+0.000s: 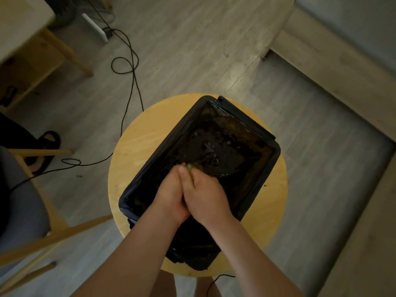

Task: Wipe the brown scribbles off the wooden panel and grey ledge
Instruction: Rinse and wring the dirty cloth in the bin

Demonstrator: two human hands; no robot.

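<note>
A black bin [277, 154] with a black bag in it sits on a round yellow stool [137, 151]. A long black wire [139, 95] loops over the grey floor [192, 50] near a white plug strip [94, 25]. A sandal [48, 139] is far to my left.

- I'm seeing the black tub's walls [277, 151] boxing in my left hand [171, 196] and right hand [206, 196]; only upward is lying open.
- Chair legs [64, 232] are crossing well left.

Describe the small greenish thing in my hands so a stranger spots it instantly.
Start at the round wooden stool, which carries a black bag-lined tub. Over the tub, the left hand and right hand press together; the yellow-green wad pokes out between their fingers, the only bright spot against black.
</note>
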